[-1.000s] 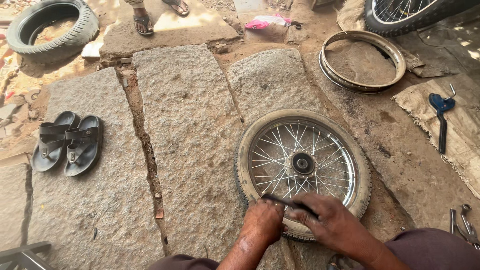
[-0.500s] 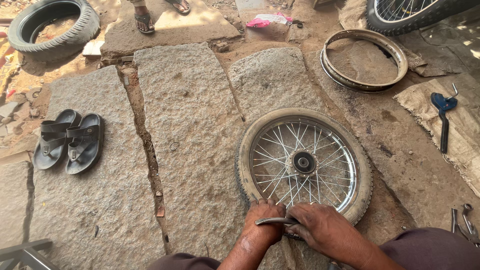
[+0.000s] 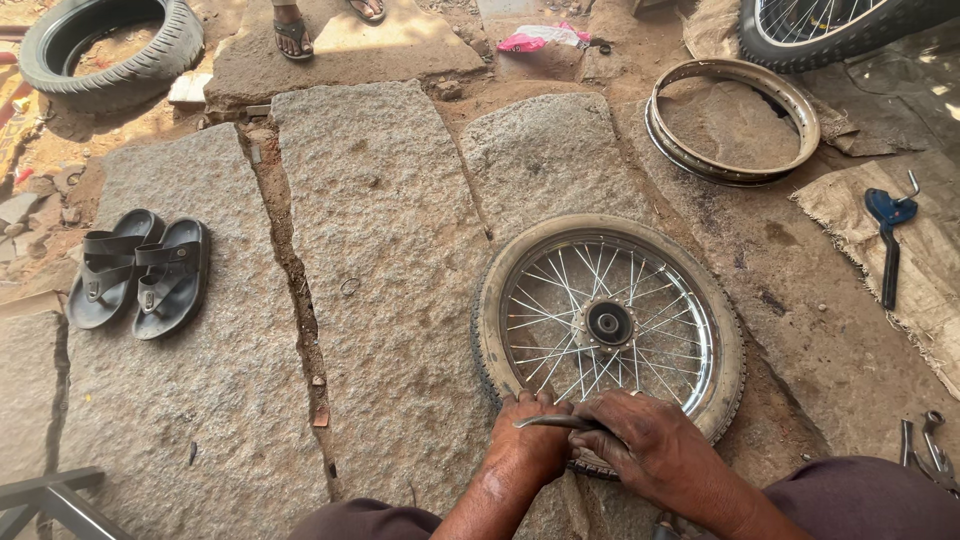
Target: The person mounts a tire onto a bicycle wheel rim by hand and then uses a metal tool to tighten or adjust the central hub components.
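grey metal lever point(image 3: 548, 422) now lies lower across the near rim of the spoked wheel point(image 3: 610, 325) on the stone floor point(image 3: 380, 250); left hand point(image 3: 530, 445) and right hand point(image 3: 640, 445) both pinch it, so prying at the tyre goes on.

Spoked wheel point(image 3: 609, 325) — lying flat on a grey stone slab point(image 3: 380, 250), its worn, dusty tyre point(image 3: 728, 330) still ringing the chrome rim. Thin wire spokes are radiating from a dark central hub point(image 3: 609, 322). A curved metal lever point(image 3: 552, 421) — slim, grey, slightly bent — is lying across the near edge of the wheel, where tyre and rim are meeting. The left hand point(image 3: 528, 445) and right hand point(image 3: 645, 445) are both closing around the lever, side by side, pressing over the tyre's near edge.
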